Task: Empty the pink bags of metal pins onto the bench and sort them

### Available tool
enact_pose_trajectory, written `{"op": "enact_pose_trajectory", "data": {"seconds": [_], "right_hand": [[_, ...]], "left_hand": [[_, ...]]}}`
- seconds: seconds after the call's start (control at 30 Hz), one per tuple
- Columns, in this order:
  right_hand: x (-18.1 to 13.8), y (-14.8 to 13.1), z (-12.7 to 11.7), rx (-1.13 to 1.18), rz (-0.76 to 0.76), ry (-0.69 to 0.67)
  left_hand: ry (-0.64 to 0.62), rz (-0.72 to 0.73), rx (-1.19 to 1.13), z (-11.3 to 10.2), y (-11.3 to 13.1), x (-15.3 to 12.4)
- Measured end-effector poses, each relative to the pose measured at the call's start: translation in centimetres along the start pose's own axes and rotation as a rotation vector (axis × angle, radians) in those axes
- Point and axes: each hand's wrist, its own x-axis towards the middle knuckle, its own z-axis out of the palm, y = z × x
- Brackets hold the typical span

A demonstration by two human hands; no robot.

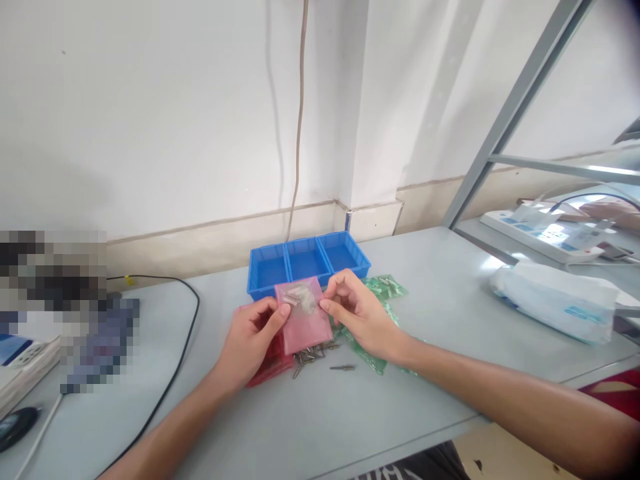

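A pink plastic bag (306,330) with a clear window is held up between my two hands; small pale pieces show inside it. My left hand (253,337) pinches its left edge with the thumb on top. At the right edge, the thumb and forefinger of my right hand (363,313) close on the bag. Below it lie several small metal screw-like pieces (313,353), with one metal piece (343,367) apart from the pile. A red bag (273,367) rests under my left hand. Green plastic bags (385,287) lie beside and behind my right hand.
Behind the hands stands a blue tray (267,293) with three compartments. A white packet (555,300) and a power strip (540,233) are at the right, near a metal frame (515,87). A black cable (187,333) and a mouse (19,427) lie left.
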Motion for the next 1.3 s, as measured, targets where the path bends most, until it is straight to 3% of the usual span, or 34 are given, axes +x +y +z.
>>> {"op": "enact_pose_trajectory", "data": {"seconds": [0.27, 0.47, 0.7, 1.07, 1.3], "right_hand": [[0.2, 0.21, -0.36, -0.057, -0.016, 0.009], [0.35, 0.46, -0.34, -0.087, -0.031, 0.062], [0.3, 0.56, -0.35, -0.081, 0.022, 0.077], [0.22, 0.17, 0.0, 0.108, 0.062, 0.071], [-0.04, 0.35, -0.19, -0.057, 0.035, 0.02]], "left_hand": [[0.022, 0.166, 0.042, -0.41, 0.18, 0.28], [-0.061, 0.207, 0.022, -0.6, 0.74, 0.24], [-0.059, 0.03, 0.055, -0.5, 0.89, 0.04], [-0.056, 0.011, 0.033, -0.26, 0.12, 0.09], [-0.07, 0.028, -0.024, -0.28, 0.23, 0.27]]}}
